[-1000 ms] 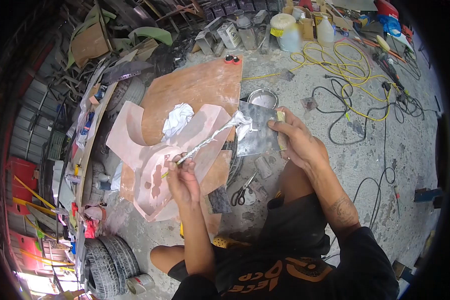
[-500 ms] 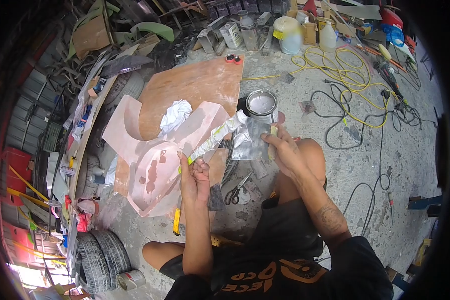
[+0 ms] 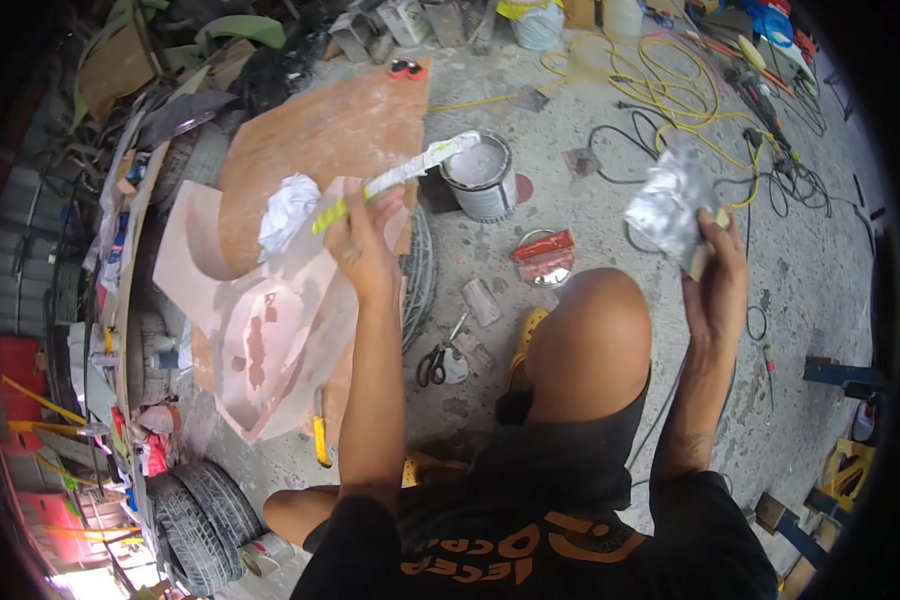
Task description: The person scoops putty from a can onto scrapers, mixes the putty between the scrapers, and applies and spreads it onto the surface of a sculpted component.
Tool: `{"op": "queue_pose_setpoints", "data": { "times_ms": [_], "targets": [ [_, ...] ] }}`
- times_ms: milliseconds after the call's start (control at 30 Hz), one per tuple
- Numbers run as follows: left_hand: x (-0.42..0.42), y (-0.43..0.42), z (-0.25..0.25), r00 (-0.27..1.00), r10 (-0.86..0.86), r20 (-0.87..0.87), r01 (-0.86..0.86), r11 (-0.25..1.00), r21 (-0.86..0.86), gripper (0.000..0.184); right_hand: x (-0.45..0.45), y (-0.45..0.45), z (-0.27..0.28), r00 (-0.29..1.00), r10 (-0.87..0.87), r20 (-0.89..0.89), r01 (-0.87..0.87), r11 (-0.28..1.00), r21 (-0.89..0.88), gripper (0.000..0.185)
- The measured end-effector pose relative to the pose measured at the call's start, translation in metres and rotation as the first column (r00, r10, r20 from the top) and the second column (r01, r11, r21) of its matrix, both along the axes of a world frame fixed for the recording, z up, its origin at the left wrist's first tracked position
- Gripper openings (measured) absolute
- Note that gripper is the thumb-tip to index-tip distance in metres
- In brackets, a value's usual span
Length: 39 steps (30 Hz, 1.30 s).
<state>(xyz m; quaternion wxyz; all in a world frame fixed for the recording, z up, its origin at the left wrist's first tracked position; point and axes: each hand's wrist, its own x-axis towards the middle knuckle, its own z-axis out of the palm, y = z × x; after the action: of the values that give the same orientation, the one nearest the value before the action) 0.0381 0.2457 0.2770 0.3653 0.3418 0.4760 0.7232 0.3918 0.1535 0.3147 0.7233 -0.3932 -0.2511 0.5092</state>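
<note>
My left hand (image 3: 365,235) is closed on a yellow-green stick (image 3: 400,177) coated in whitish paste, its far end over the rim of an open can (image 3: 480,180) of grey-white filler. Off to the right, my right hand (image 3: 718,262) grips the edge of a flat metal plate (image 3: 670,205) with grey-white paste on its face; the plate is blurred. A pinkish, patched panel (image 3: 260,330) lies left of my left forearm, partly over a brown board (image 3: 320,140). A crumpled white cloth (image 3: 290,212) rests on the panel.
Black-handled scissors (image 3: 432,366) and a red-labelled lid (image 3: 545,258) lie on the floor before my knee. A yellow-handled tool (image 3: 321,440) is beside the panel. Yellow hose (image 3: 670,80) and dark cables spread at upper right. Tyres (image 3: 200,520) stand at lower left.
The stick has come away from the plate and its end is now over the can. My right hand has moved the plate off to the right. The view has shifted, showing more of the can and lid.
</note>
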Motion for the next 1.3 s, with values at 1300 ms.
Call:
{"op": "queue_pose_setpoints", "data": {
  "times_ms": [1300],
  "targets": [
    [-0.094, -0.255, -0.127, 0.479, -0.221, -0.849, -0.475, 0.749, -0.463, 0.048, 0.048, 0.006, -0.295, 0.956, -0.020, -0.294, -0.115, 0.893, -0.434, 0.026]
  ]
}}
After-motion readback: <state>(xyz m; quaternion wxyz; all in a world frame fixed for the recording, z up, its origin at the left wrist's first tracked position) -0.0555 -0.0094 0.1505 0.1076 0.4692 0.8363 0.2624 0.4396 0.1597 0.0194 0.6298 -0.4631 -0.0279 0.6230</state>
